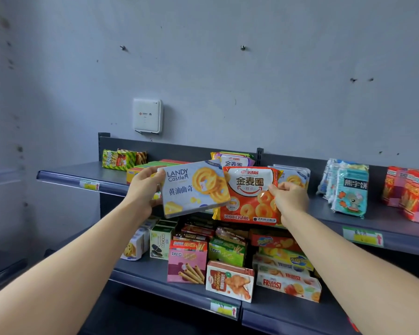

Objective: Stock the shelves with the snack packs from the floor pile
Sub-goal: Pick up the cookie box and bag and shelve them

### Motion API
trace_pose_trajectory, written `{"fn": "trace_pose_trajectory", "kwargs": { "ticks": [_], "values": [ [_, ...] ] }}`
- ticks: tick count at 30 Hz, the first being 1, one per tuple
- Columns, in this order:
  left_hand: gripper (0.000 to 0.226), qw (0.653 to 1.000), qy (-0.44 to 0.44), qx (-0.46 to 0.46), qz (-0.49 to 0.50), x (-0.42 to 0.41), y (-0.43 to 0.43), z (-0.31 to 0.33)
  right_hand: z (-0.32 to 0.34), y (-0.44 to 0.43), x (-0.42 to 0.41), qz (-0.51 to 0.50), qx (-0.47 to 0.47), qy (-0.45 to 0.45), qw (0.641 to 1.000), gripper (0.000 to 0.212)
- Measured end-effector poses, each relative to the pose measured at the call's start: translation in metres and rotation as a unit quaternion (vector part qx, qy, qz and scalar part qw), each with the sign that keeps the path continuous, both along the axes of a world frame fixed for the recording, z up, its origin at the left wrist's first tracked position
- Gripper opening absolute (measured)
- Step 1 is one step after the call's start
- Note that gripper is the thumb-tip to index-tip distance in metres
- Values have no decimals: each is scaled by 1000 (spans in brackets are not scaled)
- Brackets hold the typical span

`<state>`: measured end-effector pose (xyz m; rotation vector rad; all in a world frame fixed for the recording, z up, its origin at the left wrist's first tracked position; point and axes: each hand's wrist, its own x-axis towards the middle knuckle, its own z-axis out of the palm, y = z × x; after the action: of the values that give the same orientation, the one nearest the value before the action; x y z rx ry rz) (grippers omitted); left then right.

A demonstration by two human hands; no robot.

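Note:
My left hand (144, 187) grips the left edge of a pale blue butter cookie pack (191, 192) marked "LANDY Castle", held tilted in front of the top shelf (82, 175). My right hand (288, 197) pinches the right edge of an orange ring-biscuit bag (247, 197), which overlaps the blue pack's right side. Both packs hang in the air above the shelf's front rail. Behind them on the shelf lie another ring-biscuit bag (234, 160) and a second blue cookie pack (294, 176). The floor pile is out of view.
The top shelf also carries green striped packs (121, 159) at the left, teal bear-biscuit bags (348, 187) and red boxes (411, 197) at the right. The lower shelf (155, 279) holds several boxes of cookies and wafer rolls. A white wall box (147, 115) hangs above.

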<state>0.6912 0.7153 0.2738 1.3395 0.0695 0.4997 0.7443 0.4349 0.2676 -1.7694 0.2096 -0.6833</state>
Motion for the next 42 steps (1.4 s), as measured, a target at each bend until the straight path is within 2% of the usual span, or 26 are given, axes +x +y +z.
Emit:
{"fn": "trace_pose_trajectory", "kwargs": {
  "ticks": [8,13,18,23,27,29,31,33,37,39,41,42],
  "values": [
    [15,1000,-16,22,-6,79,23,8,10,22,102,-19,34,-29,999,23],
    [18,999,-19,26,-22,122,31,16,1,32,156,-19,27,-1,999,14],
    [20,999,-17,25,-38,151,33,17,-12,38,186,-10,42,25,999,13],
    [16,997,-20,21,-70,170,30,17,-13,41,196,34,96,41,994,26],
    [14,994,-22,22,-103,179,25,20,-15,44,205,80,111,91,986,9],
    [13,992,-25,22,-120,182,21,23,-14,45,205,80,86,100,988,25],
    [13,990,-26,30,-134,185,15,25,-10,44,196,37,29,95,994,45],
    [13,987,-29,41,-150,188,8,28,-6,41,182,-14,-2,72,997,50],
    [14,981,-38,45,-185,194,-17,32,4,26,147,1,74,-12,997,29],
    [14,978,-37,45,-202,196,-35,31,11,16,129,27,104,-7,994,41],
    [14,974,-34,39,-221,196,-56,29,16,2,116,62,110,6,992,66],
    [13,973,-33,35,-227,196,-66,28,16,-5,111,74,106,9,992,72]
  ]
}}
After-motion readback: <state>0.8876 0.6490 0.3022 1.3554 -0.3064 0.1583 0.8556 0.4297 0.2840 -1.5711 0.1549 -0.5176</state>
